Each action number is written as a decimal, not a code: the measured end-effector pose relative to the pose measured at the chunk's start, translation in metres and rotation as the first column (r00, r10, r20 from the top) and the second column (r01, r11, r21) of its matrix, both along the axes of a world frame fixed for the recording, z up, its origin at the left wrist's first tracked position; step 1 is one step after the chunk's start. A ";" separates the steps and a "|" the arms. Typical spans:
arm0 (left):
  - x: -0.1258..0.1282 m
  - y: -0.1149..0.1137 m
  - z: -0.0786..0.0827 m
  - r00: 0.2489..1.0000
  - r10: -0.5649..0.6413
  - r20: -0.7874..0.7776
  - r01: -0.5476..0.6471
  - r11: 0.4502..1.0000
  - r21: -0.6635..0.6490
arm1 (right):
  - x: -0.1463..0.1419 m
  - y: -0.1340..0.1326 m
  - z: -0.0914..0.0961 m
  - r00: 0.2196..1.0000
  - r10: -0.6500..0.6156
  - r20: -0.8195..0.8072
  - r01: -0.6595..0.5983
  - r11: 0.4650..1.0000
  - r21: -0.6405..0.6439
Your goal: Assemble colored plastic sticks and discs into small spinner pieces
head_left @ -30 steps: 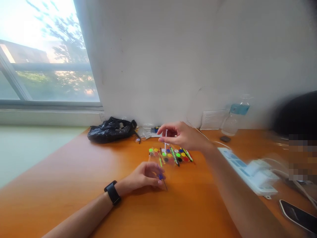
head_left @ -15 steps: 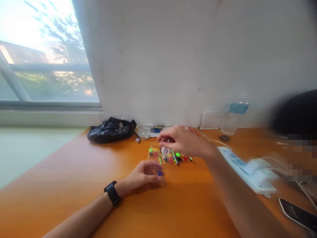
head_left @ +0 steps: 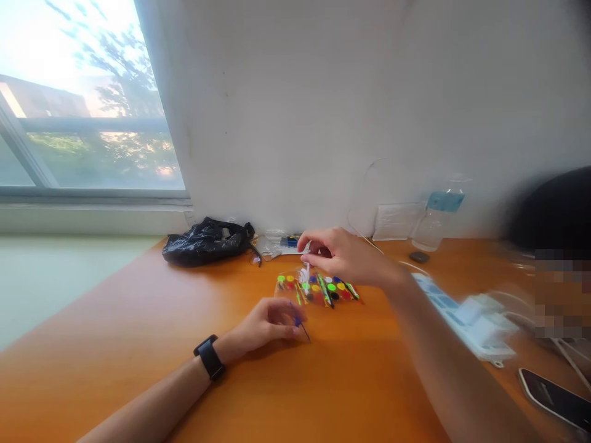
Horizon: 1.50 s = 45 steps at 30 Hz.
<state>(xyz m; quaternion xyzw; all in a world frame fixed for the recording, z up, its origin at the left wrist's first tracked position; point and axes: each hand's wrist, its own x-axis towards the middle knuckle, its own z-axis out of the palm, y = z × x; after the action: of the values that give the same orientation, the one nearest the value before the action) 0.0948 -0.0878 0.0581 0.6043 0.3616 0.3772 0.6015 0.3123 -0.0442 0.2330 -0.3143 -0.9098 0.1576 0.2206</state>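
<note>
My left hand, with a black watch on its wrist, rests low over the table. Its curled fingers hold a small blue piece with a thin dark stick, which slants down to the right. Farther out, my right hand pinches a small white piece by its upright stem. That piece hangs over the left part of a group of clear packs, which show round discs in green, yellow, red, black and white, with slim coloured sticks between them. Fingers partly hide both held pieces.
A black plastic bag and small items, one blue, lie along the wall. To the right are a clear bottle, a dark object, a power strip with plugs, and a phone. A person's dark head is at far right.
My right hand has shifted slightly right, and the white piece now shows by its stem below the fingertips. My left hand has barely moved; its blue piece sits slightly higher.
</note>
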 end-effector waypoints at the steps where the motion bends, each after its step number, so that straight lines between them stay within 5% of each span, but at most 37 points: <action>1: 0.000 0.000 0.000 1.000 0.001 0.017 -0.001 1.000 -0.005 | 0.000 0.000 0.000 1.000 -0.008 0.006 0.008 1.000 0.002; 10: 0.000 0.000 0.000 0.999 -0.005 0.052 0.005 1.000 0.006 | 0.002 0.001 0.003 0.984 0.116 0.133 -0.107 0.991 -0.076; 20: 0.000 -0.002 0.008 0.990 0.023 0.137 -0.025 1.000 0.011 | 0.004 -0.001 -0.002 0.983 0.112 0.144 -0.078 0.971 -0.227; 24: -0.003 -0.002 0.012 0.987 0.011 0.159 -0.016 0.999 0.028 | 0.004 0.004 -0.001 0.985 0.138 0.103 -0.124 0.984 -0.130; 28: -0.004 0.005 0.003 0.965 0.059 0.255 -0.081 0.994 0.079 | 0.009 0.002 0.006 0.986 0.123 -0.110 -0.127 0.991 -0.034; 31: -0.007 0.009 -0.002 0.921 0.088 0.381 -0.112 0.993 0.043 | 0.011 -0.003 0.010 0.981 0.196 -0.013 -0.196 0.973 -0.119; 35: -0.016 0.011 -0.002 0.880 -0.021 0.475 0.022 1.000 0.004 | 0.007 -0.005 0.008 0.975 0.218 0.033 -0.213 0.970 -0.118; 38: -0.017 0.012 0.000 0.901 -0.035 0.433 0.032 0.999 0.014 | 0.002 -0.002 0.006 0.962 0.262 0.072 -0.251 0.959 -0.132; 45: -0.034 0.029 -0.003 0.970 0.145 0.197 -0.158 0.986 0.052 | -0.001 0.005 0.000 0.983 0.181 -0.028 -0.183 0.975 -0.128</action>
<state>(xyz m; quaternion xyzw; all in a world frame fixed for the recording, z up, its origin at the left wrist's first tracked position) 0.0608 -0.0588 0.0552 0.5554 0.3340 0.4905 0.5826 0.3110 -0.0396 0.2332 -0.2423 -0.9207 0.2387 0.1915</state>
